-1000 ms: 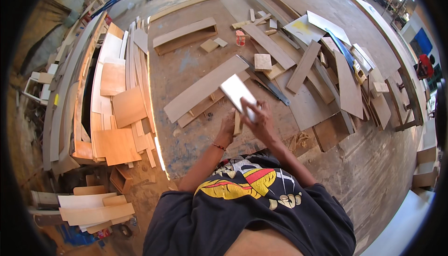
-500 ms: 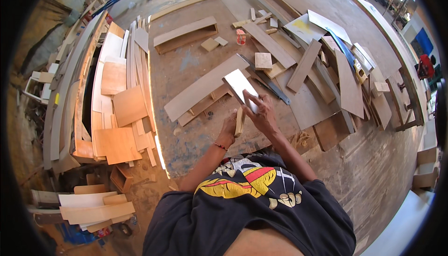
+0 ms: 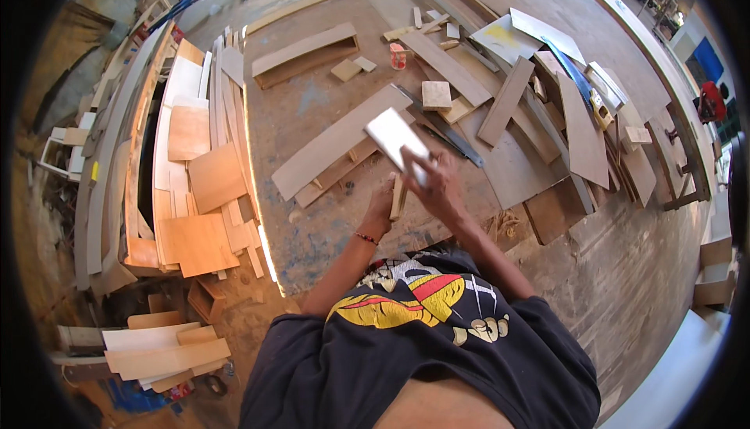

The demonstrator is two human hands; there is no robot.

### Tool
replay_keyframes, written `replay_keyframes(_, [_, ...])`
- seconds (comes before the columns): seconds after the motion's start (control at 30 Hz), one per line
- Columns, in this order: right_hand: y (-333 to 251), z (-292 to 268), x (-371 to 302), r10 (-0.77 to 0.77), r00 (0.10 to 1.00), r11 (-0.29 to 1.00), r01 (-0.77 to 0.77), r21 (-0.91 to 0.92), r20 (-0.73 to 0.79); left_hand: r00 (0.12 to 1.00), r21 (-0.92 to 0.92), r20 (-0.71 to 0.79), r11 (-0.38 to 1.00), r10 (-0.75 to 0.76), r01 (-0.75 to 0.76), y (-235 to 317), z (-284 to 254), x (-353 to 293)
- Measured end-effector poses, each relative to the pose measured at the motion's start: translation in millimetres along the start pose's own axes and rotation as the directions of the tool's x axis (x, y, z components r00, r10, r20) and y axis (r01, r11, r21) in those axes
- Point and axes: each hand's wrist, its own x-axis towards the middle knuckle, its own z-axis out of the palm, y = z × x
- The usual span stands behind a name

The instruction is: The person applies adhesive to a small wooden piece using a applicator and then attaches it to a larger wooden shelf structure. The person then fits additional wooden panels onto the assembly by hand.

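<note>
My right hand is closed on a white-faced rectangular block, its fingers spread over the near end. The block slants away to the upper left, above the workbench. Just left of it, my left hand is closed on a narrow strip of pale wood, held close under the block's near end. Most of the left fingers are hidden behind the strip. Beyond both hands lies a long plywood piece with a raised strip, and a dark metal-looking blade lies to its right.
Boards and offcuts pile up on the right, with a handsaw with a yellow handle among them. A red-and-white cup and a long open wooden box stand farther back. Stacked panels line the left side.
The white-faced block has shifted slightly left and nearer the strip with my right hand. My left hand stays nearly in place, still gripping the wooden strip.
</note>
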Motion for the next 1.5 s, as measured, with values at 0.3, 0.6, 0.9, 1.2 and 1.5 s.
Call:
replay_keyframes(0.3, [-2.9,-12.3,0.8,0.018,1.0,0.997,-0.02,-0.073,-0.023,0.988,-0.004,-0.07,0.99,0.138,-0.139,8.4,13.5,-5.7])
replay_keyframes(0.6, [-39.3,-14.2,-34.3,-0.179,0.974,0.978,0.192,-0.081,0.141,0.928,-0.425,0.176,0.876,0.328,-0.229,-19.6,-38.4,30.4])
replay_keyframes(0.9, [-3.1,-5.7,2.4,-0.071,0.997,0.985,0.076,-0.157,0.035,0.967,0.062,-0.104,0.971,0.235,-0.229,14.7,13.7,-9.2])
replay_keyframes(1.2, [4.4,-2.1,5.1,-0.047,0.999,0.997,0.045,-0.062,-0.027,0.968,-0.022,-0.147,0.977,0.205,-0.211,3.8,18.8,-0.7])
replay_keyframes(1.5, [-37.4,-13.6,-30.1,-0.244,0.946,0.958,0.27,-0.102,0.214,0.863,-0.409,0.286,0.868,0.416,-0.282,-28.6,-54.4,52.6])
